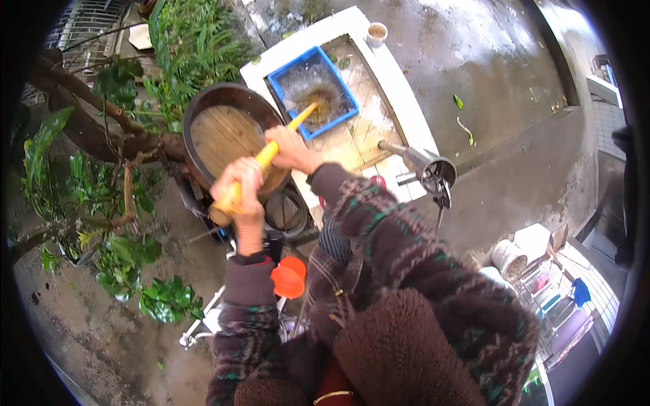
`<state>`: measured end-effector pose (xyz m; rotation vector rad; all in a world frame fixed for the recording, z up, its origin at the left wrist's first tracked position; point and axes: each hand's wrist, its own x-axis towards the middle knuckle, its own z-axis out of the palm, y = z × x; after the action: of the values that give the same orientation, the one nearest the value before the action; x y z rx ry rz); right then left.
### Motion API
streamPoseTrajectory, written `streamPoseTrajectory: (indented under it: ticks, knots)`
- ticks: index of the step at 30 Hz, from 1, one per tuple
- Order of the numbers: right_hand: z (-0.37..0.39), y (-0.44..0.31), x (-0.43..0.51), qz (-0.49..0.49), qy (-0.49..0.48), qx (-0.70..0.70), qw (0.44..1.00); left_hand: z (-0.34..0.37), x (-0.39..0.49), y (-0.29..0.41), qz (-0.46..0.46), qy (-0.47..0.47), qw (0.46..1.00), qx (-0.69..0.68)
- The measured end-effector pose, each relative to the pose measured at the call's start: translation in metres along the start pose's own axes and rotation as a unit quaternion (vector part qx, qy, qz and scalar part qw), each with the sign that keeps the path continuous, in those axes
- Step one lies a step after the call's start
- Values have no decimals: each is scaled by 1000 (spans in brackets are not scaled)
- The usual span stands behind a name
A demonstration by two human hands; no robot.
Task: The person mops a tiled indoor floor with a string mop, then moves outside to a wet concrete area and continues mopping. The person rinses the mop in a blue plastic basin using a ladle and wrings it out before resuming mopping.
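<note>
My left hand (239, 185) grips a thick yellow handle (266, 155) near its upper end. Farther down the same handle, my right hand (289, 147) is wrapped around it. The handle slants down into a blue plastic basin (341, 121) with water in it. At its lower end a brownish head (321, 101) sits in the water, blurred, so I cannot tell whether it is a mop or a brush. The basin stands inside a tiled trough with a white rim (414, 104). Below my hands is a large round brown tub (223, 137) holding water.
A metal fixture like a hand pump (434, 170) stands at the trough's near right corner. A small white cup (377, 34) sits on the rim. An orange plastic scoop (289, 278) is by my left sleeve. Tree branches (101, 147) reach in from the left. A loaded rack (553, 299) stands right.
</note>
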<state>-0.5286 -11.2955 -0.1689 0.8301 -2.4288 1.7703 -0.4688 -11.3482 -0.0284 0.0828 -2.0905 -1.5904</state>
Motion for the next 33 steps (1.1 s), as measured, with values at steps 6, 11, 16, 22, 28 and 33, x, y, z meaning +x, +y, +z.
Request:
streamPoseTrajectory:
  ticks: [6, 11, 16, 22, 28, 33]
  knots:
    - [-2, 0, -3, -1, -1, 102, 995, 3, 7, 23, 95, 18, 994, 43]
    - [-3, -7, -8, -54, 12, 32, 998, 5, 13, 46, -5, 26, 998, -52]
    - [-10, -5, -13, -39, 87, 39, 995, 18, 2, 14, 57, 2, 995, 76]
    - [-17, -3, -14, -60, 73, 112, 989, 22, -2, 46, 157, 10, 987, -44]
    - [-25, -14, -17, -57, 57, 43, 996, 19, -3, 58, 48, -7, 997, -59]
    - [-31, -14, -25, 105, 5, -35, 994, 24, -18, 5, -81, -45, 996, 5]
